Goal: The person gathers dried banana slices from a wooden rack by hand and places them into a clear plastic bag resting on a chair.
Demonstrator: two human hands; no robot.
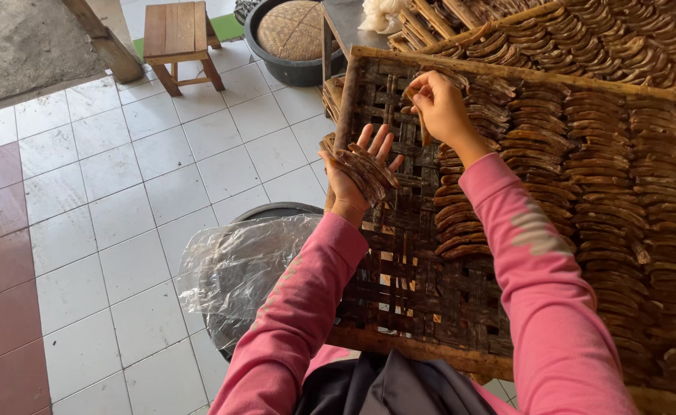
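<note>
I'm mid-gathering: my right hand (439, 107) fingers pinch one dried strip (422, 127), probably lifted, above my left hand (357, 173), whose spread fingers cradle a stack of strips (369, 169), next needing it laid on.

The tray (369, 55) runs off the right edge. The sleeves hide part of its near frame. The bin (276, 209) beside the tray is mostly hidden under plastic (234, 269). Behind the tray, the basin (292, 71) is cut by the top edge.

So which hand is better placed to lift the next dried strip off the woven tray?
Probably the right hand: it pinches one strip beside the rows of dried strips, while the left hand lies palm-up, full of a stack of strips.
</note>
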